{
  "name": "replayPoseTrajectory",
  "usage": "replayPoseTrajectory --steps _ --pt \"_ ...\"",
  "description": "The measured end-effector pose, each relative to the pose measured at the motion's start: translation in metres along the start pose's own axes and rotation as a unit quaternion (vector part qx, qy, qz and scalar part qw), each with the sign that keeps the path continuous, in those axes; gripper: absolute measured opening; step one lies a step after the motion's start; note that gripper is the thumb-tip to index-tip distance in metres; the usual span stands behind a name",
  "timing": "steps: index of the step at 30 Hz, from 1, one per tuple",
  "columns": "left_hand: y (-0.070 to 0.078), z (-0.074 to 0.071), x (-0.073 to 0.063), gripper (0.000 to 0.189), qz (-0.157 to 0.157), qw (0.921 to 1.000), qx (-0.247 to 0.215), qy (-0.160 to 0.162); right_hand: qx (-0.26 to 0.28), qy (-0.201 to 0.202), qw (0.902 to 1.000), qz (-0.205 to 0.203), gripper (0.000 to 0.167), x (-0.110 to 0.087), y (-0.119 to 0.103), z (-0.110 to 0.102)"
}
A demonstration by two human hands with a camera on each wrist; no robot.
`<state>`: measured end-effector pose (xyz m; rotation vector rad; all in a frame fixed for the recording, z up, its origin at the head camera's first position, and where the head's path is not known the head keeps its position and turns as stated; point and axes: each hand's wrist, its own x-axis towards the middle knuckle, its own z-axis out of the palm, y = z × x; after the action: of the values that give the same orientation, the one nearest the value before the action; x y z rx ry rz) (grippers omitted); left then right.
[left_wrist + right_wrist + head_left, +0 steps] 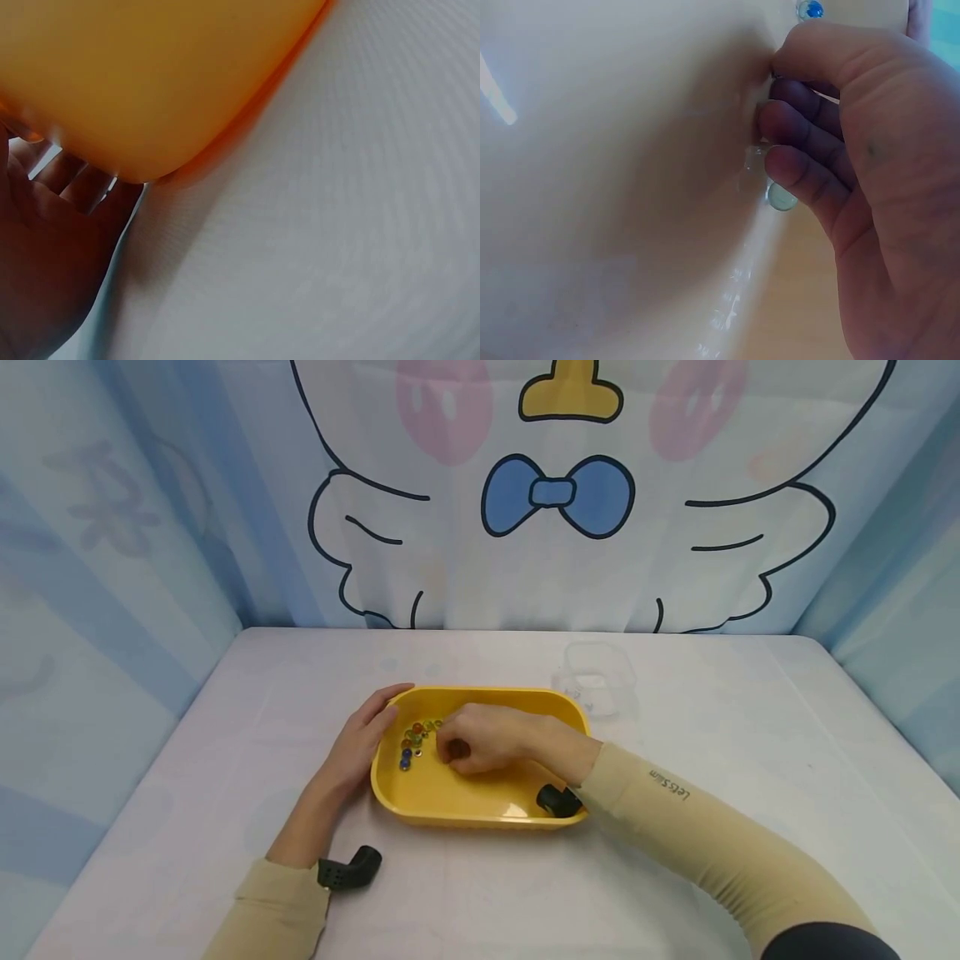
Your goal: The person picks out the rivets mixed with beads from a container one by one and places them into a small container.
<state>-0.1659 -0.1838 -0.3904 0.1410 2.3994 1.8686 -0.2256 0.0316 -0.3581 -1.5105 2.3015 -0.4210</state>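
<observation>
A yellow tray [465,797] lies on the table with several small glass marbles [406,754] in its left part, some blue, others orange or yellow-green. My left hand [358,739] grips the tray's left end, its fingers along the outer wall and the thumb at the rim. Inside the tray, my right hand [487,739] is lowered beside the marbles with curled fingers. Thumb and index finger come together in the right wrist view, but I cannot tell whether a marble is between them. Close by its fingertips are a clear greenish marble [782,196] and a blue-patterned marble [811,10].
A clear plastic container [597,681] stands behind the tray's right corner on the white table [712,718]. A black wrist camera [558,801] on my right wrist overlaps the tray's front right corner. Patterned curtains [555,577] enclose the back and sides.
</observation>
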Motion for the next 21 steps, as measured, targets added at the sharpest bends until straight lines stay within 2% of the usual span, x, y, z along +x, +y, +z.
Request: replayPoseTrajectory --steps 15,21 --pt "0.0011 -0.0001 -0.0018 0.043 0.005 1.0 0.003 0.0 0.006 0.001 1.0 0.004 0.01 -0.0025 -0.0005 -0.0007" --pt "0.0006 -0.0005 -0.0016 0.043 0.007 1.0 0.002 -0.001 0.032 0.019 0.9993 -0.002 0.011 -0.0038 0.0015 -0.0013"
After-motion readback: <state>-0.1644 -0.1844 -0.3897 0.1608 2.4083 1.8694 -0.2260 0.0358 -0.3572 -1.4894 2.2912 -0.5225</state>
